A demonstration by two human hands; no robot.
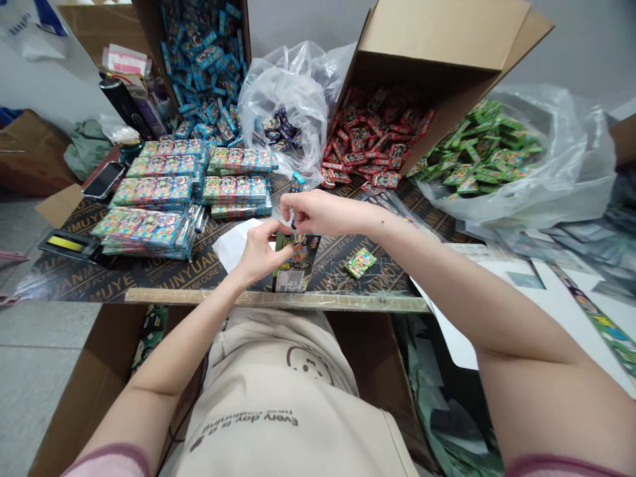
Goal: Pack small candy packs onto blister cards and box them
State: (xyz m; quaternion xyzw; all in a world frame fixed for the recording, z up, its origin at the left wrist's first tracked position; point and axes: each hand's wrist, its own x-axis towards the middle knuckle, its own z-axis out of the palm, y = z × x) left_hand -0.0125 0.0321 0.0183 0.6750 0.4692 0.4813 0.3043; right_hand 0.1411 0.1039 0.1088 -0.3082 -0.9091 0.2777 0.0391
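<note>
My left hand [263,252] is closed, its thumb and fingers pinching the upper left side of a dark printed packet [301,265]. The packet carries a colourful picture and a pale label, and lies at the table's front edge. Just above its top, my right hand [313,213] is curled into a pinch; whatever sits between those fingertips is too small to make out. Behind the right knuckles stands a small blue box [297,181]. A white paper sheet [233,244] lies partly under my left hand. To the right, a small green box [360,263] rests alone.
Stacks of clear-wrapped box sets [154,192] stand left, beside a phone [103,180]. Behind are a carton of blue boxes [206,59], a plastic bag [293,86] of purple ones, a tipped carton [442,33] of red ones and a bag [566,139] of green ones.
</note>
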